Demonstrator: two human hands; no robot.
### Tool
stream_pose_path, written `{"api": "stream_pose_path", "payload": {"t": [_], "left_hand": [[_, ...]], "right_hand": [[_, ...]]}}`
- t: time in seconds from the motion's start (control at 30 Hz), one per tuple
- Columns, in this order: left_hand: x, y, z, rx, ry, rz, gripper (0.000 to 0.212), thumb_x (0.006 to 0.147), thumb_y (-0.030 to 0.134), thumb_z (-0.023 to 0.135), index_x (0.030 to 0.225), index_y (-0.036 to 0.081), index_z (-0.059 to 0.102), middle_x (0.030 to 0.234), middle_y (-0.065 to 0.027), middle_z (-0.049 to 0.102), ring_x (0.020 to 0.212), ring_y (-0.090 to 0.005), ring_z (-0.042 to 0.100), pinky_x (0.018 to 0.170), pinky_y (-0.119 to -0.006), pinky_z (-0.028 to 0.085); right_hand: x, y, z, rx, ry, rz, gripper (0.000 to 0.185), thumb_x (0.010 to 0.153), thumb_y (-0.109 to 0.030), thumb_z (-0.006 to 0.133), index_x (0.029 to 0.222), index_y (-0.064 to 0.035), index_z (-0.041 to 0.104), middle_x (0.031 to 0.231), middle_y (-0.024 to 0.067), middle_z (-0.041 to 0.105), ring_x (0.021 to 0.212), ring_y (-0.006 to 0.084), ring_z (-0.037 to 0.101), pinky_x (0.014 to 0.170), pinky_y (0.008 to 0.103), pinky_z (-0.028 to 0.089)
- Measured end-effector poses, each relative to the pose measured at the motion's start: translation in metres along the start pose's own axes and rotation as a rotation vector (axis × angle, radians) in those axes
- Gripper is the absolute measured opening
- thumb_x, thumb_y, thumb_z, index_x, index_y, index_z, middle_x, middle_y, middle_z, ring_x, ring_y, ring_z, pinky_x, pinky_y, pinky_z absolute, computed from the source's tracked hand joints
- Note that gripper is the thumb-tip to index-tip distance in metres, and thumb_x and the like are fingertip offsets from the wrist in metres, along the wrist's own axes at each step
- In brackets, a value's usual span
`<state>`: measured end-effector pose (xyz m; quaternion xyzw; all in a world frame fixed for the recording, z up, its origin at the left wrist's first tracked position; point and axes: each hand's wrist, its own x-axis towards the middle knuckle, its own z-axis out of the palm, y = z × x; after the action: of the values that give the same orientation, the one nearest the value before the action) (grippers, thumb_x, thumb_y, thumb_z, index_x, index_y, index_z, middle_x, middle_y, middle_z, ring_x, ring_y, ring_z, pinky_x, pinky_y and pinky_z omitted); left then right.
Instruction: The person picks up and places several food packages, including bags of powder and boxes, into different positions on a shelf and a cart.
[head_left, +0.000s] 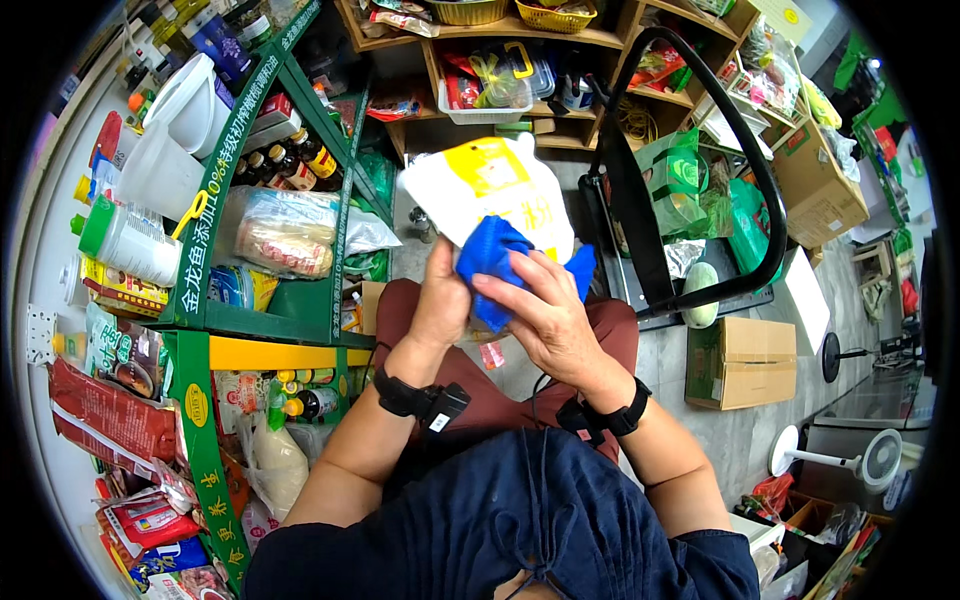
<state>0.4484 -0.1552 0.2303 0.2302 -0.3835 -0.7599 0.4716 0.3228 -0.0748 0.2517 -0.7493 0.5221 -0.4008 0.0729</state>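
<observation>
A white plastic bag with yellow print (480, 176) is held up in front of me, above my knees. It looks like a packaged food bag and bears writing. My left hand (442, 296) grips its lower left side, with the thumb along the edge. A bright blue cloth (491, 259) lies bunched against the bag's lower part. My right hand (547, 311) presses this cloth with bent fingers, and a loose corner of it sticks out to the right. The bag's lower end is mostly hidden behind the cloth and hands.
On my left stands a green metal shelf rack (255, 330) with bottles, bags and a white tub (191, 105). Wooden shelves (457, 34) stand ahead. To the right are a black-handled platform cart (652, 300), a green melon (701, 294), a cardboard box (750, 364) and a white fan (877, 459).
</observation>
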Motion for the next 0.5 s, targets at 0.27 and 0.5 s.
{"api": "stream_pose_path", "payload": {"t": [0.27,0.5], "left_hand": [[0.0,0.024,0.007,-0.125,0.056,-0.02,0.039,0.084,0.003,0.051,0.122,0.005,0.041,0.119,-0.0093,0.05,0.108,-0.0194,0.05,0.091,-0.033,0.04],[-0.002,0.024,-0.001,-0.134,-0.011,-0.112,0.04,0.084,0.005,0.053,0.123,0.005,0.041,0.116,-0.0081,0.053,0.105,-0.0198,0.052,0.091,-0.033,0.041]], "right_hand": [[0.008,0.05,-0.002,0.092,0.357,0.317,0.051,0.076,-0.01,0.057,0.125,-0.0113,0.044,0.123,0.0154,0.043,0.11,0.0292,0.042,0.095,0.0369,0.033],[-0.005,0.065,-0.035,1.334,0.047,0.749,0.071,0.069,-0.014,0.07,0.13,-0.0032,0.034,0.118,0.0086,0.05,0.105,0.0164,0.049,0.09,0.0284,0.039]]}}
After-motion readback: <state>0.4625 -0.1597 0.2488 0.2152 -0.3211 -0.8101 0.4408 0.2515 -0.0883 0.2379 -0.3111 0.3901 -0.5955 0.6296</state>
